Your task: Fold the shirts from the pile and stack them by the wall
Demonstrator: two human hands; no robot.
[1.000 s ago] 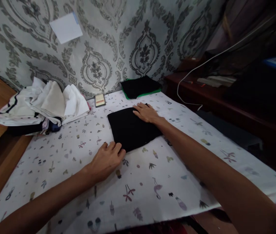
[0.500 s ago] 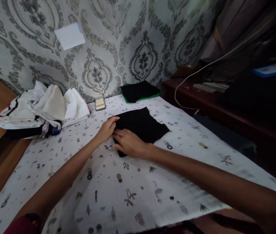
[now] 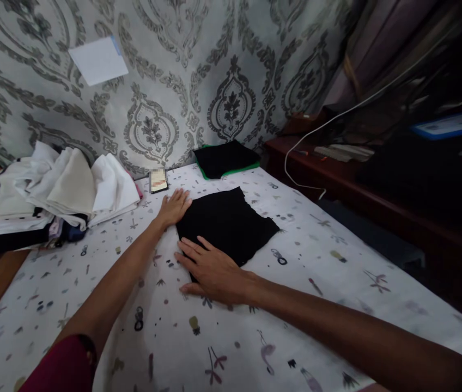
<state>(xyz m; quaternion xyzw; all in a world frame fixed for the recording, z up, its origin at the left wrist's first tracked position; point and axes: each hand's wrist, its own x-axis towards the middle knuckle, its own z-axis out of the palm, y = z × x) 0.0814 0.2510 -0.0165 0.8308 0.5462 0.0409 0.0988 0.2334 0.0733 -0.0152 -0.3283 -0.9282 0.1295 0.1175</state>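
Observation:
A folded black garment [image 3: 226, 220] lies flat on the white patterned sheet [image 3: 165, 326]; its exact kind does not show. My left hand [image 3: 175, 208] rests at its far left corner, fingers stretched out and the tips touching the cloth edge. Across the near left part of the garment lies my right hand [image 3: 214, 269], palm down with fingers spread. Nothing is gripped by either hand. Part of the garment's near edge is hidden beneath the right hand.
At the left is a heap of white and cream clothes [image 3: 71, 188] on darker ones. A folded black and green stack [image 3: 229, 158] lies by the wall, with a small card-like item [image 3: 158, 181] to its left. A white cable [image 3: 292, 147] crosses the dark red desk [image 3: 333, 174] at right.
Both hands have opened out from the garment's left edge. My left hand now lies flat at the corner, and my right hand has moved nearer to me. The view has shifted slightly right.

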